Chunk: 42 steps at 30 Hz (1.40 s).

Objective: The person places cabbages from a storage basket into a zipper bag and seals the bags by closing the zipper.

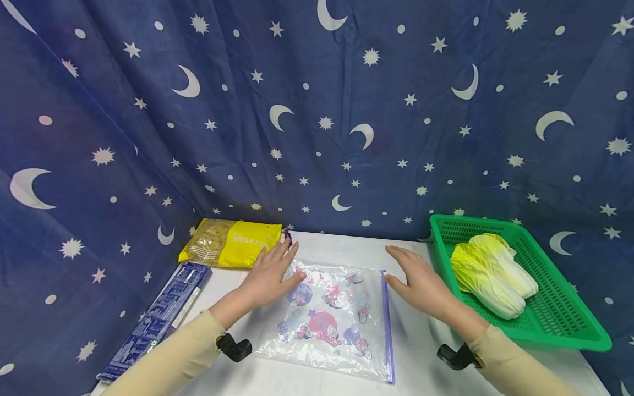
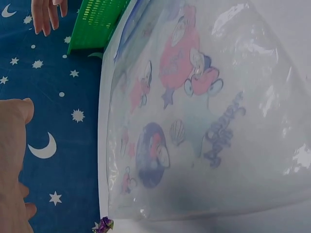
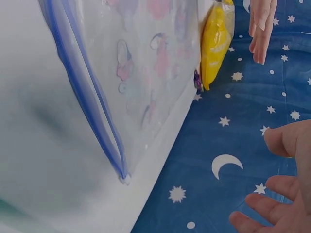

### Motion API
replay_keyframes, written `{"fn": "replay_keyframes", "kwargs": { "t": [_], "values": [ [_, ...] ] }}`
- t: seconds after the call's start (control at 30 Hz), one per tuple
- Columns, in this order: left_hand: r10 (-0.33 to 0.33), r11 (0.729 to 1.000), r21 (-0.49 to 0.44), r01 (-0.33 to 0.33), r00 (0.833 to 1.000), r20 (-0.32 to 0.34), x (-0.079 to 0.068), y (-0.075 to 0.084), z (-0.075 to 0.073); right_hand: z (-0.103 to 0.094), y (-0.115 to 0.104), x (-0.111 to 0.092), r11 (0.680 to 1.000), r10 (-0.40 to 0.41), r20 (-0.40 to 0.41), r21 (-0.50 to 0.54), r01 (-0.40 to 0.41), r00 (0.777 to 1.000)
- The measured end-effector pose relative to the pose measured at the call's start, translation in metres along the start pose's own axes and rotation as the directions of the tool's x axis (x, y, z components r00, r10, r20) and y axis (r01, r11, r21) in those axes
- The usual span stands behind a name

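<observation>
You are hovering over the work without gripping anything, so the step in hand is looking like an approach rather than handling. Your left hand [image 1: 271, 280] is hanging above the far left part of the zip bag [image 1: 324, 313], and your right hand [image 1: 425, 289] is hanging to the right of its zip strip [image 1: 388, 330]; both are showing mostly straight fingers, thumbs apart, holding nothing. Working the bag would be calling for lowering your fingertips to that strip and pinching its edge (film this thin is probably going to be slipping). The bag is lying flat on the bench [image 1: 416, 352], between the blue box [image 1: 158, 319] and the green basket [image 1: 586, 313]. It is looking empty: clear, glossy, lightly wrinkled, catching glare over pink and purple cartoon prints, its purple-blue strip seemingly meeting along most of its length.
</observation>
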State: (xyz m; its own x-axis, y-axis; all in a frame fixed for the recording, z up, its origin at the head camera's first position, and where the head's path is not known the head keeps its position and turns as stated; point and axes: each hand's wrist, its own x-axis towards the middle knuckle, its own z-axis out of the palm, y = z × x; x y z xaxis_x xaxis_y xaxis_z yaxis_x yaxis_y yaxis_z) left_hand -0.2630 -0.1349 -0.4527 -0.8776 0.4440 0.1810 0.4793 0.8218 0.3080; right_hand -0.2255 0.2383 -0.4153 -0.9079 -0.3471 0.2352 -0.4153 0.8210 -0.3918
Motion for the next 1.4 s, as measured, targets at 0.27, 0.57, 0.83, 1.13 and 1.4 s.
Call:
{"fn": "replay_keyframes", "kwargs": {
  "t": [0.27, 0.57, 0.83, 1.13, 1.4],
  "values": [
    [-0.023, 0.999, -0.04, 0.026, 0.997, 0.069, -0.007, 0.018, -0.005, 0.009, -0.003, -0.011, 0.99, 0.044, -0.009, 0.131, -0.043, 0.999],
    [-0.032, 0.996, -0.083, 0.039, 0.996, 0.085, -0.01, 0.026, 0.009, 0.021, -0.005, -0.023, 0.945, 0.169, 0.069, 0.273, -0.182, 0.983],
    [-0.001, 0.99, -0.139, 0.015, 0.995, 0.101, -0.015, 0.037, 0.018, 0.023, -0.003, -0.028, 0.908, 0.177, 0.086, 0.37, -0.196, 0.98],
    [0.034, 0.982, -0.188, -0.004, 0.987, 0.154, -0.018, 0.053, 0.031, 0.036, 0.006, -0.034, 0.859, 0.253, 0.137, 0.423, -0.288, 0.958],
    [0.065, 0.977, -0.213, -0.024, 0.979, 0.191, -0.017, 0.07, 0.041, 0.044, 0.009, -0.038, 0.818, 0.331, 0.169, 0.44, -0.372, 0.928]
  ]
}}
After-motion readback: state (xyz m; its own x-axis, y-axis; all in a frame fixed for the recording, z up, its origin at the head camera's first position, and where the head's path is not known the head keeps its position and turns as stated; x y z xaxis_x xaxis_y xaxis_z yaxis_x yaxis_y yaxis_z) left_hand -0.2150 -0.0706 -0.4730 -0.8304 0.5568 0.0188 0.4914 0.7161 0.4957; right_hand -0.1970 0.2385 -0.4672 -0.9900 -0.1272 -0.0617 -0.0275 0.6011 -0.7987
